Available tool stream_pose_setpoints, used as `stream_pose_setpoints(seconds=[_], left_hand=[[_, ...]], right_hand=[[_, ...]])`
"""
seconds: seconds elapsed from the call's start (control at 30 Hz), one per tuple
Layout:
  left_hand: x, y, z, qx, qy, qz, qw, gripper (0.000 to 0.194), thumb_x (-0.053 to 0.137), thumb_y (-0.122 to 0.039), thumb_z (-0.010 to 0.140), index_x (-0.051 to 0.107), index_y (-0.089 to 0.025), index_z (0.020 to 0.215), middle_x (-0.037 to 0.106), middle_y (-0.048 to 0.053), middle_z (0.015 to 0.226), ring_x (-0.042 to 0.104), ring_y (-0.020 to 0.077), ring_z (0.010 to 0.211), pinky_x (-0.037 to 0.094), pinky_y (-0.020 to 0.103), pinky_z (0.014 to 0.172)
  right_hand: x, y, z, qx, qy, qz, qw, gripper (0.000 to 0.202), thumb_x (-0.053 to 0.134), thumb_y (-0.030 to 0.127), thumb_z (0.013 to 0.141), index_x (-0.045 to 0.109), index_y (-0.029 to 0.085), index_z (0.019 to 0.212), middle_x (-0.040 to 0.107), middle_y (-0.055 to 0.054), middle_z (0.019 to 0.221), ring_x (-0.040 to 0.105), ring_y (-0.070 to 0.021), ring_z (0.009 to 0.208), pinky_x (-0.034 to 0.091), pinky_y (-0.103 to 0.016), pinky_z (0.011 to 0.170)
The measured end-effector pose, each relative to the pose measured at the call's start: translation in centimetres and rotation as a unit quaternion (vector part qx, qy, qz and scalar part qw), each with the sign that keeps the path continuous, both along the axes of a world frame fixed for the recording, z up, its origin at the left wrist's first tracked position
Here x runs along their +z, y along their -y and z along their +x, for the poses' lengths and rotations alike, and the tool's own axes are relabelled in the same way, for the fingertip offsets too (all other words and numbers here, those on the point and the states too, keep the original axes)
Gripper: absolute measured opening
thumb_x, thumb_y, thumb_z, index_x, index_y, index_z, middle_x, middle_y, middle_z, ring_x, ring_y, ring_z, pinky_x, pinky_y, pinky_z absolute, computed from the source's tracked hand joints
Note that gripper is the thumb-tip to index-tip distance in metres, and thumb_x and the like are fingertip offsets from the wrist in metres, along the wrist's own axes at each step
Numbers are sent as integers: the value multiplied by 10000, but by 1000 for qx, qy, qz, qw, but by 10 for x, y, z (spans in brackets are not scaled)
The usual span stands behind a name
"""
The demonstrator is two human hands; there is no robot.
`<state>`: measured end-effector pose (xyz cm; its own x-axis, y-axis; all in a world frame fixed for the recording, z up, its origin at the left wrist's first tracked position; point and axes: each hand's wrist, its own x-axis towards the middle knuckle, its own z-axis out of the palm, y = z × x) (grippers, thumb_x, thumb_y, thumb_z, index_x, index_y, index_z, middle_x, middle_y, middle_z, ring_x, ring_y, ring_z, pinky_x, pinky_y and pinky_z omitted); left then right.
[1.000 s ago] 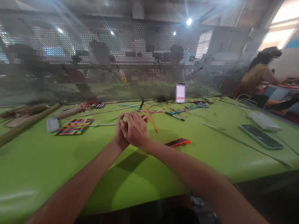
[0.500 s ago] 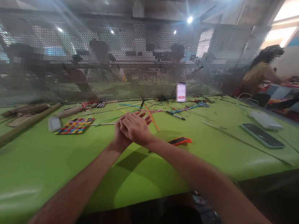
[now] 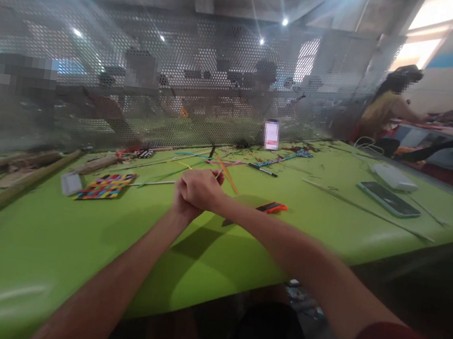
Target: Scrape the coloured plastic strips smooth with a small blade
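My right hand (image 3: pixel 203 190) is closed, its fingers curled in against my left hand (image 3: pixel 184 206). My left hand sits behind and below it, mostly hidden. A tiny pale sliver shows at the fingertips; what the hands grip, if anything, I cannot make out. Just beyond them lie an orange strip (image 3: pixel 226 174), a pink strip (image 3: pixel 237 164) and a green strip (image 3: pixel 155 173). A knife with an orange and black handle (image 3: pixel 272 207) rests behind my right forearm. To the left lies a colourful woven square (image 3: pixel 108 186).
On the green table (image 3: pixel 88 251) are a bamboo pole (image 3: pixel 17 190), a small white box (image 3: pixel 71 184), a pen (image 3: pixel 263 170), a phone (image 3: pixel 388 199), a white power bank (image 3: pixel 394 177) and a long thin stick (image 3: pixel 370 211). Behind stands a perforated metal screen (image 3: pixel 216 119); a person (image 3: pixel 387 104) works at right.
My right hand's fingers have curled closed over my left hand; before, they were more stretched out. The whole view has shifted slightly, with the table things appearing a little further left.
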<state>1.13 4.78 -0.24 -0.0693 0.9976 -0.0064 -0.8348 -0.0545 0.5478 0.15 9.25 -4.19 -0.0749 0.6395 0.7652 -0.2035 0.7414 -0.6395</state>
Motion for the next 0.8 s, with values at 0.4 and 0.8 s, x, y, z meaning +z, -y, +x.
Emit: stream_pose_setpoints(seconds=[0.4,0.8], left_hand=[[-3,-17,-16,-29,-8,32,999,422,465,-543,968,696,-203,874,759,91,891,717,271,1050,561,458,996],[5,-9,-19,-96,-4,97,991,654,315,-679,978,719,-180,1103,746,121,1164,580,301,1322,455,462,1135]], right_hand=[[32,11,68,-186,373,243,876,271,407,235,1015,592,181,824,624,-78,865,563,-196,902,447,-325,913],[35,5,73,-224,277,218,909,253,387,241,1028,611,168,1121,649,-114,1177,514,-238,1142,391,-415,1066]])
